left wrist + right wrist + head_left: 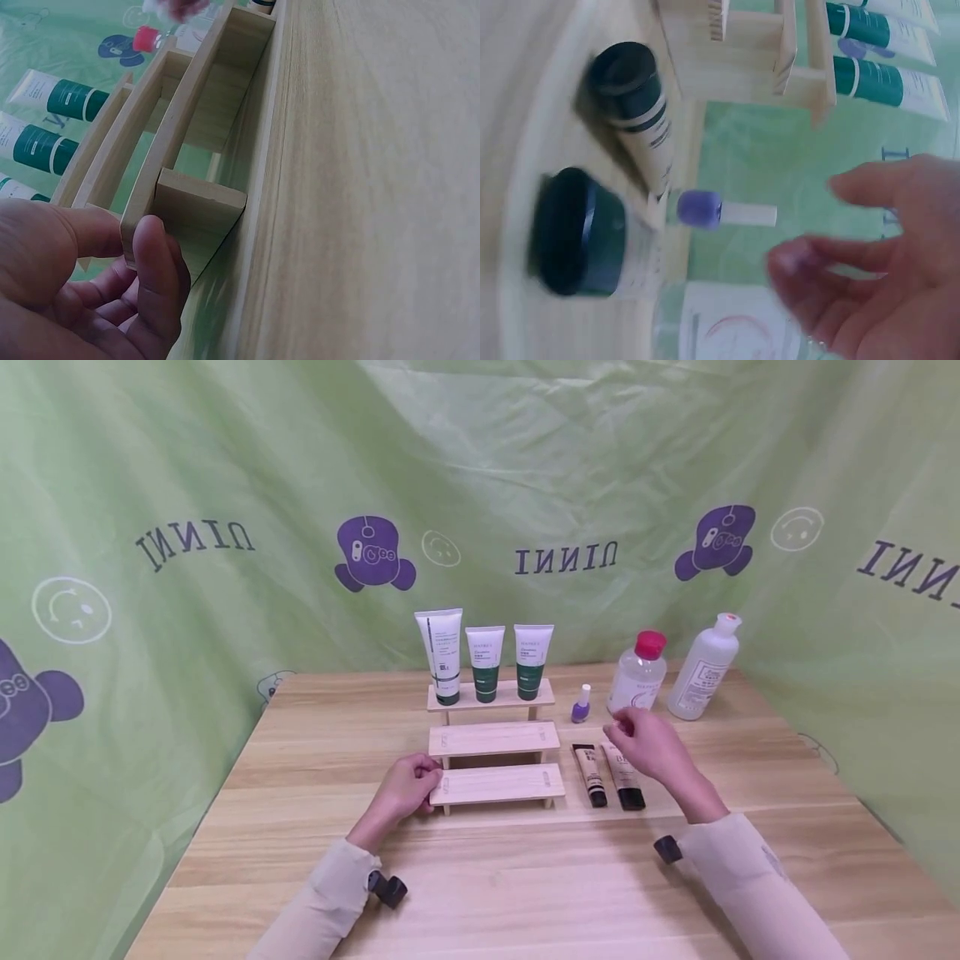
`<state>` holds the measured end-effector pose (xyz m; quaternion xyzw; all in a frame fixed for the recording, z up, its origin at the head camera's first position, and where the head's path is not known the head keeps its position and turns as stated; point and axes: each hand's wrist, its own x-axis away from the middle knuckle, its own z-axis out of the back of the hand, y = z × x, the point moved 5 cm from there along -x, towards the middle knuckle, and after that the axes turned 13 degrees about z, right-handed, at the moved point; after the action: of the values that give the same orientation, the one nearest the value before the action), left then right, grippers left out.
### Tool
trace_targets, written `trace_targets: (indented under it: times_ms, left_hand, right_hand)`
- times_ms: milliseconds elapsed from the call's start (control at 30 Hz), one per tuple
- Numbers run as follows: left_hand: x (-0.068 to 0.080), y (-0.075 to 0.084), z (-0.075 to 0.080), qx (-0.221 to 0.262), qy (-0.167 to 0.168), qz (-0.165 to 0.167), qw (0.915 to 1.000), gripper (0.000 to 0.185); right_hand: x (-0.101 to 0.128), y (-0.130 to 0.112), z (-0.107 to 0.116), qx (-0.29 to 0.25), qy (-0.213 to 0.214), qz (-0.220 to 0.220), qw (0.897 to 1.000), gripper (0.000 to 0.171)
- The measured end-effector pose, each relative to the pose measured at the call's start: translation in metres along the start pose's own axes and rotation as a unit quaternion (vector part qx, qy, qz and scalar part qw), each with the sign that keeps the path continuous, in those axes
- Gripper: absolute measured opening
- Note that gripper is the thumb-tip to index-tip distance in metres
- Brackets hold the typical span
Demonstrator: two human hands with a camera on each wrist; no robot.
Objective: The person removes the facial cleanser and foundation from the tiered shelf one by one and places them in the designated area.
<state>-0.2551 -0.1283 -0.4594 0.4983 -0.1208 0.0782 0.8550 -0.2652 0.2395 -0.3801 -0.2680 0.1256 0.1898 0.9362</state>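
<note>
Right, head view: three-tier wooden stand (495, 739) sits mid-table, left hand (408, 787) pinching the left end of its front tier (491, 785). White tube (444, 647) and two green-and-white tubes (486, 647) stand on the top tier (508, 695). Right hand (651, 745) is over two black-capped tubes (591, 775) lying right of the stand, thumb and fingers parted. Nail polish (581, 706), red-capped bottle (636, 681) and white bottle (705, 672) stand on the table (300, 860) behind them. My read on progress: top tier filled, middle and front tiers not started, five items off the stand. Left wrist view: confirms the pinch, fingers on the board edge, and shows a front leg (199, 199) and the tier undersides, which the head view mostly hides. No nail polish in this one. Right wrist view: gap between thumb and fingers holds nothing; nail polish is just beyond the fingertips, apart from them. Also gives the black cap ends face-on, which head doesn't. White bottle out of frame. Can't tell if the fingers touch the red-capped bottle.
</note>
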Motion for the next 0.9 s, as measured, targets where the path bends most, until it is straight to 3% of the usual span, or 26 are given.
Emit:
trace_targets:
  times_ms: [133,300,433,667,900]
  left_hand:
    - [0.000,0.001,0.000,-0.004,0.001,-0.003,1.0000,0.011]
    - [-0.001,0.001,0.000,-0.007,0.002,-0.005,1.0000,0.011]
    - [-0.001,0.001,-0.001,-0.006,0.004,-0.007,0.9999,0.011]
    - [-0.001,0.001,0.000,-0.010,0.005,0.000,0.9999,0.011]
    - [-0.001,0.001,0.000,-0.011,0.005,-0.003,0.9999,0.012]
  right_hand:
    - [-0.016,-0.018,-0.002,-0.058,0.070,0.062,0.994,0.037]
    - [-0.038,-0.036,-0.003,-0.140,0.118,0.092,0.979,0.039]
    - [-0.054,-0.042,-0.007,-0.193,0.113,0.087,0.971,0.044]
    - [-0.072,-0.059,-0.014,-0.251,0.067,0.072,0.963,0.056]
    - [-0.083,-0.060,-0.026,-0.266,0.070,0.063,0.959,0.061]
